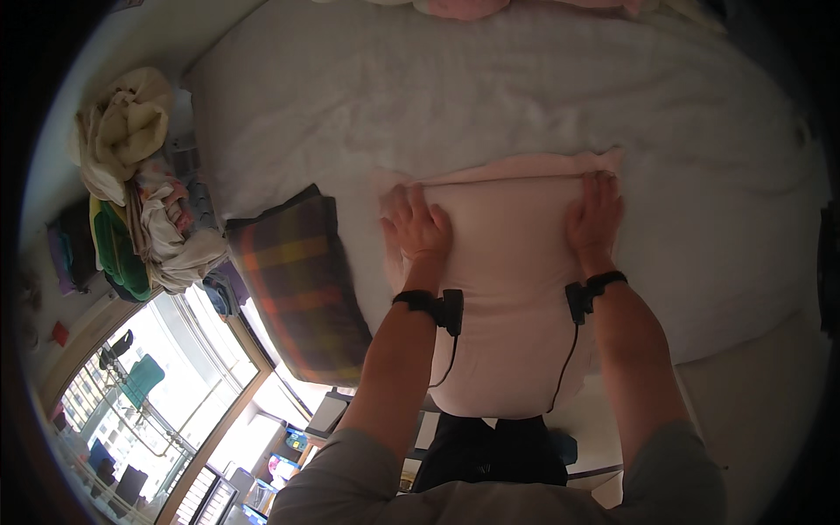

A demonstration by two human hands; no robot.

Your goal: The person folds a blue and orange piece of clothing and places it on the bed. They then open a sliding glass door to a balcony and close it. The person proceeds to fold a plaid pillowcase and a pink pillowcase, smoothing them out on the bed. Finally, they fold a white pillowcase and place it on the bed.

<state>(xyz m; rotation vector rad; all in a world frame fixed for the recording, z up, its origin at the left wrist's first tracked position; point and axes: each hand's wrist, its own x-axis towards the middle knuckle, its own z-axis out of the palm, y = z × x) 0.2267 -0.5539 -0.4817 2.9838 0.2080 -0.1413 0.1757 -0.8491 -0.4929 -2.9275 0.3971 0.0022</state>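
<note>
A pale pink pillow [512, 262] lies in front of me, its near end reaching over the bed's edge by my legs. The flap of its pink pillowcase [525, 166] spreads beyond a straight fold line at the far end. My left hand [418, 223] rests palm down on the far left corner, fingers spread. On the far right corner lies my right hand [594, 213], palm down, fingertips at the fold. Neither hand visibly pinches the cloth. Each wrist wears a black strap with a small cabled device.
Under the pillow is a bed with a wrinkled light sheet [459, 98]. A dark plaid cushion [295, 282] sits to the left. Beyond the bed's left side are piled clothes and bedding [157, 197] and a bright window [157, 380]. Pink bedding [469, 6] shows at the top.
</note>
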